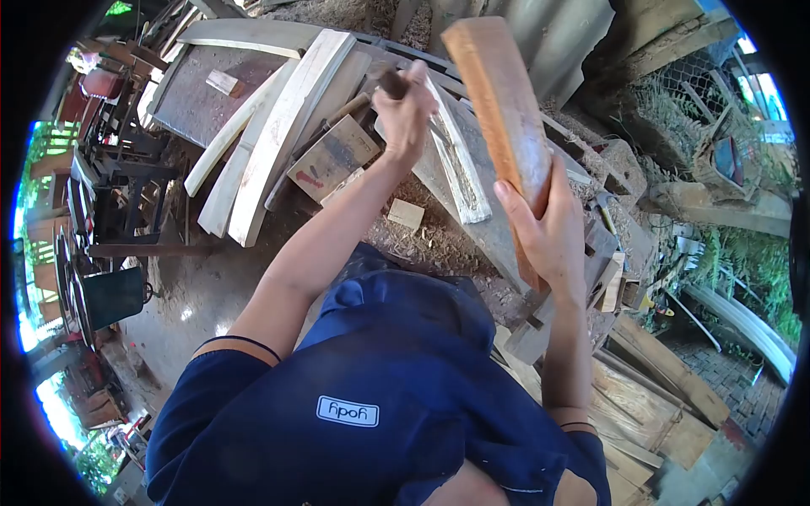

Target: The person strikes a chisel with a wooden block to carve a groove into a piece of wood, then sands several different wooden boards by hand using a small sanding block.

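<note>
My left hand (407,114) is closed around the round wooden handle of a chisel (391,82); its blade is hidden from this angle. Just to the right of that hand, a pale wooden piece (472,198) with a rough hollow along it lies on the bench. My right hand (550,221) grips a thick brown wooden mallet (504,101), a long flat-sided bar. Its broad end is raised toward the camera, apart from the chisel. Beside my left hand a stick-like handle (342,110) lies near a marked wooden block (333,158).
Several long, pale curved boards (291,135) lie on the left of the bench. A small wood block (407,213) sits among shavings below. Planks (650,405) are stacked at lower right. A green-backed chair (114,298) stands at left; corrugated sheeting (548,42) rises behind.
</note>
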A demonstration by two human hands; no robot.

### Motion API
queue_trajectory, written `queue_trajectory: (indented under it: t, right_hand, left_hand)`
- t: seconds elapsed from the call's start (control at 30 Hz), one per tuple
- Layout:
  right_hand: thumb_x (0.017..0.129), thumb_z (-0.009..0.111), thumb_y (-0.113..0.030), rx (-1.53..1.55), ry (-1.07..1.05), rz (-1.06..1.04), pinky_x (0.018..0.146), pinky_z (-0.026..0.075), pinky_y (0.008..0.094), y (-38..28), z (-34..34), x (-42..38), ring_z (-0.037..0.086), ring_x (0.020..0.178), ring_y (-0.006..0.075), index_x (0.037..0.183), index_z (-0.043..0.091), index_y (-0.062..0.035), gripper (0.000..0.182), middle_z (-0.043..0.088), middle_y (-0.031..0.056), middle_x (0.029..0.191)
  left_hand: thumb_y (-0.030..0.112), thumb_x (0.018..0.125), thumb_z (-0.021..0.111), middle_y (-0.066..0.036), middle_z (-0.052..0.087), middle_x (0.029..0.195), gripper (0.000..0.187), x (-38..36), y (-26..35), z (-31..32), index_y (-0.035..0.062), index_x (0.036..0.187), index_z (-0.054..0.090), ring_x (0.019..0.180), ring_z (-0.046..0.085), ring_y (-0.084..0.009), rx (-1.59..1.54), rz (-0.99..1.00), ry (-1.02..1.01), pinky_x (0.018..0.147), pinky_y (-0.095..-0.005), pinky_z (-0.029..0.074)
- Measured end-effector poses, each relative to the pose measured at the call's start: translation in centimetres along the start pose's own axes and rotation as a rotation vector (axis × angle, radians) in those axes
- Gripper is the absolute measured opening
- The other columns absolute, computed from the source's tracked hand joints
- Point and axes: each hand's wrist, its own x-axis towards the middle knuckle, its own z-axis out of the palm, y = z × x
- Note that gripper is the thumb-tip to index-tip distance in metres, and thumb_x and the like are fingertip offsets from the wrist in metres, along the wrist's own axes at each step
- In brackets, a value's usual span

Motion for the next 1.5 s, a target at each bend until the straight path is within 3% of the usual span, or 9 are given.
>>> queue_trajectory:
  t: [0.17, 0.67, 0.93, 0.97, 1.03, 1.13, 1.37, 1.4, 1.5]
  right_hand:
    - [0.085, 0.069, -0.048, 0.164, 0.069, 0.072, 0.073, 0.052, 0.0445, 2.4, 0.9, -1.9, 0.07, 0.082, 0.0411, 0.12, 0.052, 0.0044, 0.065, 0.068, 0.028, 0.085]
    - [0.087, 0.071, -0.045, 0.184, 0.075, 0.071, 0.073, 0.052, 0.0416, 2.2, 1.3, -2.1, 0.071, 0.082, 0.0363, 0.117, 0.051, 0.0078, 0.064, 0.068, 0.0265, 0.087]
    - [0.082, 0.076, -0.033, 0.54, 0.528, -0.581, 0.062, 0.05, 0.0362, -3.9, 0.3, 1.1, 0.069, 0.068, 0.0244, 0.113, 0.052, 0.001, 0.052, 0.064, 0.0171, 0.073]
    - [0.082, 0.076, -0.033, 0.541, 0.524, -0.589, 0.062, 0.05, 0.0362, -3.9, 0.1, 0.9, 0.069, 0.068, 0.0244, 0.113, 0.052, 0.001, 0.052, 0.064, 0.0171, 0.073]
    - [0.079, 0.079, -0.03, -0.134, -0.023, -0.189, 0.057, 0.05, 0.0381, -3.7, -0.3, 0.0, 0.068, 0.063, 0.0312, 0.112, 0.052, 0.0, 0.052, 0.065, 0.0173, 0.074]
    - [0.077, 0.079, -0.027, -0.029, 0.05, -0.315, 0.059, 0.053, 0.0399, -3.9, -0.8, -0.2, 0.069, 0.068, 0.0369, 0.115, 0.051, 0.0012, 0.056, 0.067, 0.0202, 0.078]
    - [0.081, 0.075, -0.032, -0.1, -0.03, -0.082, 0.06, 0.052, 0.0429, -3.2, -0.6, -0.4, 0.069, 0.068, 0.0389, 0.117, 0.05, 0.0028, 0.056, 0.066, 0.0217, 0.074]
    - [0.082, 0.074, -0.034, -0.06, 0.01, -0.123, 0.06, 0.052, 0.0433, -2.5, -0.6, -0.3, 0.068, 0.067, 0.0389, 0.116, 0.05, 0.0028, 0.056, 0.066, 0.0214, 0.072]
    - [0.084, 0.073, -0.036, 0.042, 0.057, -0.113, 0.061, 0.052, 0.0442, -1.4, 0.0, -0.6, 0.068, 0.069, 0.0405, 0.115, 0.05, 0.0024, 0.055, 0.066, 0.023, 0.074]
  left_hand:
    - [0.031, 0.097, 0.064, 0.001, 0.036, 0.051, 0.048, 0.2, 0.9, -0.2, 0.0102, 0.061, 0.039, 0.043, 0.034, -0.01, -0.082, 0.011, 0.041, 0.046, -0.0293, 0.038]
    - [0.035, 0.095, 0.067, 0.002, 0.047, 0.054, 0.047, -1.9, 0.6, 0.3, 0.0064, 0.062, 0.05, 0.05, 0.047, -0.0071, 0.068, -0.018, -0.183, 0.046, -0.026, 0.038]
    - [0.023, 0.087, 0.073, 0.003, 0.058, 0.058, 0.03, -5.4, -1.1, 2.4, 0.0089, 0.065, 0.058, 0.055, 0.056, -0.0058, 0.311, 0.411, -0.206, 0.051, -0.0282, 0.046]
    - [0.02, 0.086, 0.073, 0.001, 0.059, 0.058, 0.027, -5.0, -6.7, 1.6, 0.0058, 0.068, 0.059, 0.055, 0.059, -0.0092, 0.085, 0.076, -0.197, 0.053, -0.0287, 0.049]
    - [0.018, 0.086, 0.072, -0.004, 0.058, 0.058, 0.026, -5.8, -9.1, 2.4, 0.0032, 0.069, 0.058, 0.052, 0.054, -0.012, -0.206, 0.006, 0.027, 0.052, -0.0283, 0.046]
    - [0.019, 0.084, 0.073, -0.006, 0.055, 0.058, 0.029, -4.9, -7.1, 1.5, 0.0012, 0.069, 0.056, 0.051, 0.051, -0.0163, 0.232, 0.241, -0.267, 0.055, -0.0277, 0.048]
    - [0.013, 0.081, 0.073, -0.013, 0.067, 0.07, 0.016, -6.6, -2.9, 3.4, -0.0014, 0.087, 0.069, 0.061, 0.063, -0.0114, -0.152, 0.105, -0.192, 0.057, -0.0287, 0.048]
    - [0.009, 0.081, 0.071, -0.009, 0.07, 0.072, 0.013, -5.9, -1.6, 2.1, -0.002, 0.088, 0.069, 0.066, 0.062, -0.0081, 0.363, 0.409, -0.302, 0.061, -0.0283, 0.05]
    - [0.007, 0.08, 0.07, -0.005, 0.07, 0.073, 0.013, -4.7, -2.0, 2.6, -0.0022, 0.089, 0.069, 0.068, 0.061, -0.0078, 0.223, 0.139, -0.24, 0.063, -0.0279, 0.051]
